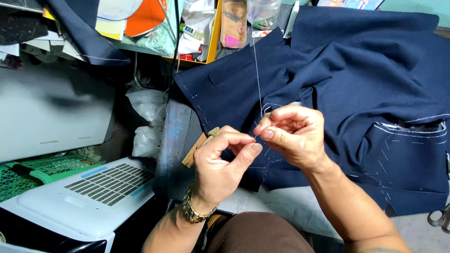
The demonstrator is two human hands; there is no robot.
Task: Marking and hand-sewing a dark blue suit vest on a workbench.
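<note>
- Left hand (220, 161), right hand (293, 133): fingertips meeting, each grip pinched on white thread (257, 70).
- Navy jacket (356, 93) spread across cluttered bench (300, 206).

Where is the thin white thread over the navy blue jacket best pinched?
Probably low on the thin white thread, just above the right hand, pinching from the side: it runs taut and nearly upright above the navy blue jacket, clear of the left hand.

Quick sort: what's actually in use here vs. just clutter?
In use:
- left hand and right hand, fingertips pinched together
- white thread running up from the fingers
- navy garment with white basting stitches

Lying about:
- scissors at right edge
- clear jar
- green mesh basket
- white plastic bags
</note>
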